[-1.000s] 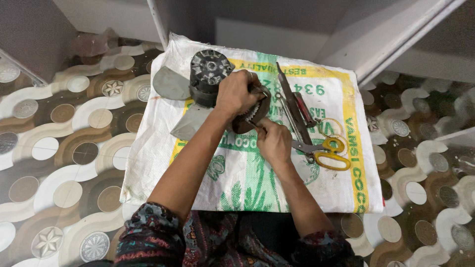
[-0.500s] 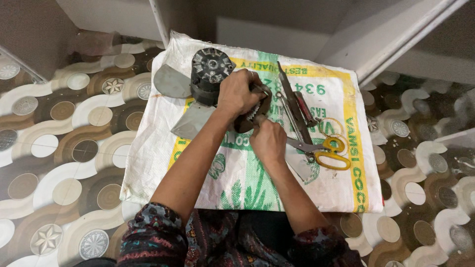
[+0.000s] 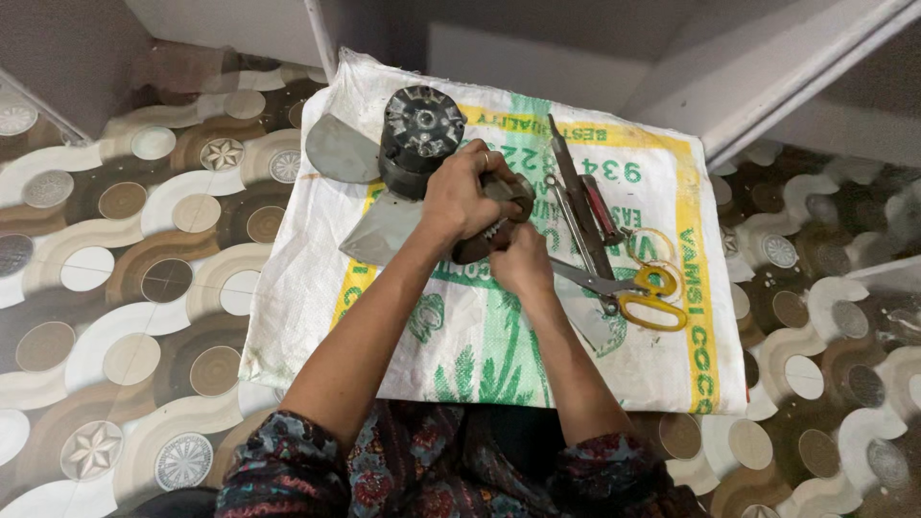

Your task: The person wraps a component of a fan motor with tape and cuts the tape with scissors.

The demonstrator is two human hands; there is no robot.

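A patterned tile floor [image 3: 125, 288] carries a white woven sack [image 3: 480, 336] spread flat as a mat, with white walls closing in behind it. On the sack's far left part stands a dark fan motor [image 3: 417, 134] with grey blades [image 3: 341, 149] fanning out to its left and near side. The left hand [image 3: 460, 197] is clenched over a dark rounded part [image 3: 504, 206] just right of the motor, seemingly touching it. The right hand [image 3: 521, 261] sits directly below, its grip pinched against the part's underside; what its fingers hold is hidden. So the part lies between the two hands, the left above and the right beneath. Right of the hands lie long tools [image 3: 576, 201], their axes running away from the person, and yellow-handled scissors [image 3: 638, 293].
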